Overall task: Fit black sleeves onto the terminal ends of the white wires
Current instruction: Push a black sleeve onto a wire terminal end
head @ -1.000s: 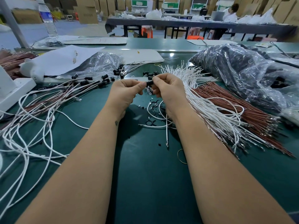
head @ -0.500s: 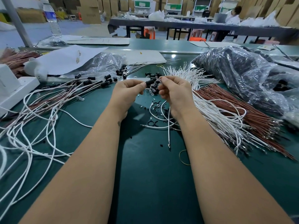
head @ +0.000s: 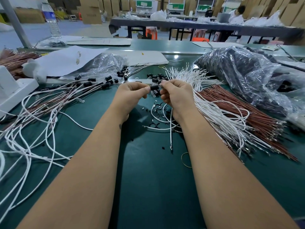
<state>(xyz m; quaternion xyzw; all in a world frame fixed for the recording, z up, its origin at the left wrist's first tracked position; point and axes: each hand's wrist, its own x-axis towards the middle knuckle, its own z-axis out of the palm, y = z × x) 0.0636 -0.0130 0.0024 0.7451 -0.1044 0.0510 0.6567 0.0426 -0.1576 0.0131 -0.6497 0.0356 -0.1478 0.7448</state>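
Nearest, two bare forearms reach forward over the green bench [head: 148, 187], and a thin loop of rubber band [head: 185, 160] lies just beside the right forearm. Further on, a white wire [head: 171, 129] hangs down from the right hand [head: 177, 96], its metal terminal end resting on the bench, with small black clips and scraps scattered around its loops. Both hands meet above the mat: the left hand [head: 130, 95] has its fingers curled and pinches one end of a black sleeve [head: 154, 87], while the right hand pinches the other end with thumb and fingertips, a clear tip showing at that side. A second black sleeve sits just below, between the hands; I cannot tell which fingers hold it. To the left, a loose tangle of finished wires [head: 49, 109] sprawls across the bench, many ending in black sleeves near the far edge. To the right lies a fanned bundle of white wires [head: 214, 113], touching a bundle of reddish-brown wires [head: 247, 109] beside it. Beyond the hands, loose black sleeves [head: 156, 76] are strewn on the mat. Farther back sit a clear plastic bag [head: 105, 65] on the left, a large bag of dark parts [head: 244, 75] on the right, white paper sheets [head: 66, 60], and a water bottle [head: 51, 20].
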